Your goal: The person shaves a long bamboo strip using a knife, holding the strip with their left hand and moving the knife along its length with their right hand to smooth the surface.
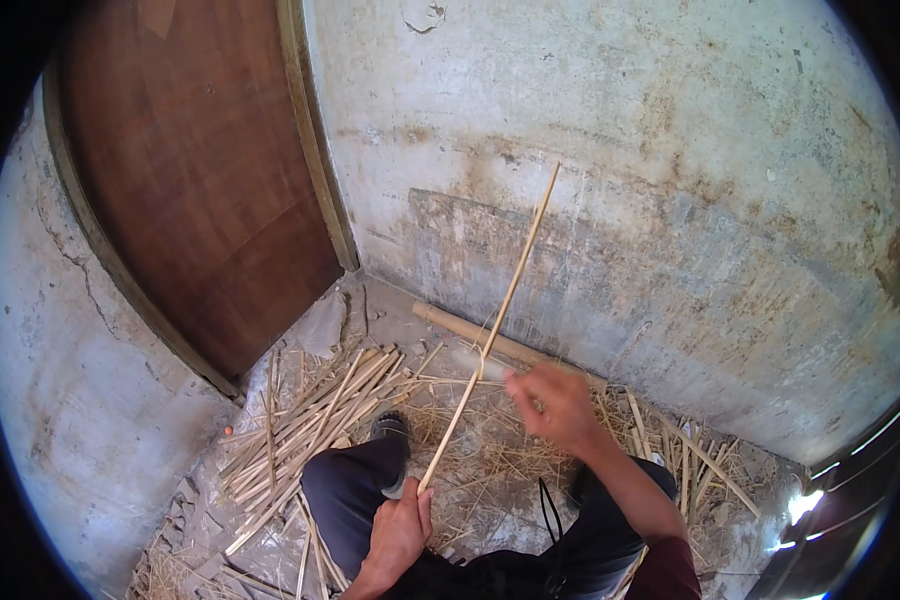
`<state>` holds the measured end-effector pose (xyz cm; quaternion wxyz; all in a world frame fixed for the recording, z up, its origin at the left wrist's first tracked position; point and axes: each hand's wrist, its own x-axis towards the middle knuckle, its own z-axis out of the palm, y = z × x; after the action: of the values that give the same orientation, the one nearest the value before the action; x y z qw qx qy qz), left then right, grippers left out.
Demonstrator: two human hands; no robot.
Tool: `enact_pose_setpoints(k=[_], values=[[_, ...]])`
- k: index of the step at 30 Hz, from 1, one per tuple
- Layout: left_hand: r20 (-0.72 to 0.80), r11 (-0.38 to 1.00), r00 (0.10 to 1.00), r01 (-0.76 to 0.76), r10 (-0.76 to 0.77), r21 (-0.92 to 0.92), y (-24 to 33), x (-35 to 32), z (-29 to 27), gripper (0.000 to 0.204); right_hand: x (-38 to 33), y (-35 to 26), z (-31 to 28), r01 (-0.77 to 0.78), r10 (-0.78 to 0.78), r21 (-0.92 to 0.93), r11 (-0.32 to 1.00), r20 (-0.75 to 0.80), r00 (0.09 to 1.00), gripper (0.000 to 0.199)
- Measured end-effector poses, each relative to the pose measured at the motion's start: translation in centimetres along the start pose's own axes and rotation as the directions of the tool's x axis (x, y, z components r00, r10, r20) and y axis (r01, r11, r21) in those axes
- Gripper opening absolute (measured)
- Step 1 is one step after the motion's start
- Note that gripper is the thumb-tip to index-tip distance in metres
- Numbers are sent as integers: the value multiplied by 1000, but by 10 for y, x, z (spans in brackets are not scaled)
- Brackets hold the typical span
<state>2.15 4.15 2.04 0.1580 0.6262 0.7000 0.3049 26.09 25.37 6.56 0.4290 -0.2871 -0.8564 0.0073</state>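
My left hand [400, 527] grips the lower end of a long thin bamboo strip [495, 325] that rises up and to the right in front of the wall. My right hand [560, 403] is raised beside the strip at about its middle, fingers curled, pinching a thin sliver that peels off from it. Both forearms come in from the lower edge over my dark trousers [355, 490], with my knees bent.
Split bamboo sticks [305, 425] and dry shavings lie piled on the concrete floor. A thick bamboo pole [470, 335] lies along the foot of the stained wall. A brown wooden door [200, 190] stands at the left. A dark shoe [390, 427] shows by my knee.
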Motion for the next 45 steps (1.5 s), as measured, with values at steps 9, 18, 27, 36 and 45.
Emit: enact_pose_setpoints(k=[9,18,27,36,45], values=[[25,988,996,-89,86,125,-40,-60,15,40,24,68,-17,-219,236,103,970,-209,949,6],[-36,970,974,-218,223,112,-52,-79,11,38,17,131,-32,-453,457,70,889,-228,860,11],[145,995,989,4,-19,99,-65,-102,0,36,0,190,-25,-651,608,-79,755,-288,740,14],[243,977,955,196,-171,-80,-60,-61,-29,34,-72,273,-19,-851,811,-382,361,579,84,24],[269,843,955,244,-123,-480,-43,1,-17,36,-7,159,-46,-609,611,74,789,-5,791,29]])
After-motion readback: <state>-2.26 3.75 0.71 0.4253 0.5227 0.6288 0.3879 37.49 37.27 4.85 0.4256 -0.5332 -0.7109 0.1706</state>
